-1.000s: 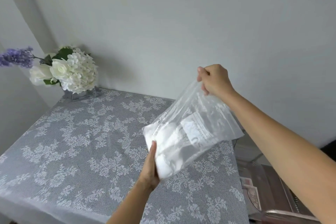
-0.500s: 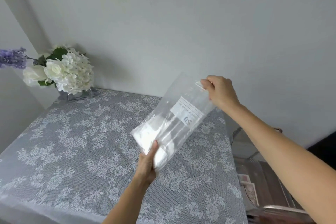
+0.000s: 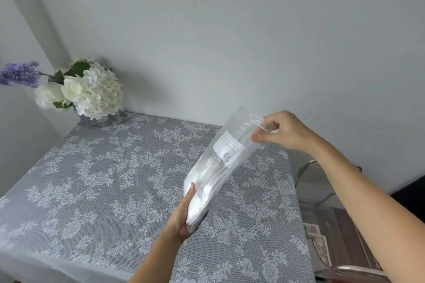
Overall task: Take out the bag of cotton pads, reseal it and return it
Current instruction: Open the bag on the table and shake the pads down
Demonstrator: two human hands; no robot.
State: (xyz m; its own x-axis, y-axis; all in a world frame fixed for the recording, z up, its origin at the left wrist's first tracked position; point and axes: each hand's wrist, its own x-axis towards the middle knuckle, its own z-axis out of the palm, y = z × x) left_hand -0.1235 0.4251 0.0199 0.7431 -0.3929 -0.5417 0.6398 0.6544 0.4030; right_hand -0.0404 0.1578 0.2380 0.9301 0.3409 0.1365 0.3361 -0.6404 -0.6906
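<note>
A clear zip bag of cotton pads [image 3: 220, 167] hangs tilted above the right half of the table, with a white label on its side and the white pads bunched at its lower end. My left hand [image 3: 184, 216] grips that lower end from beneath. My right hand [image 3: 282, 131] pinches the top strip of the bag at its upper right corner. I cannot tell whether the seal is closed.
The table [image 3: 103, 179] wears a grey lace floral cloth. A glass vase of white and purple flowers [image 3: 87, 92] stands at its back left corner by the wall. Right of the table, lower down, sits a clear container [image 3: 340, 236] with items inside.
The bag has turned edge-on and come down lower over the table. My right hand dropped and moved right with the top edge; my left hand stayed on the bottom end.
</note>
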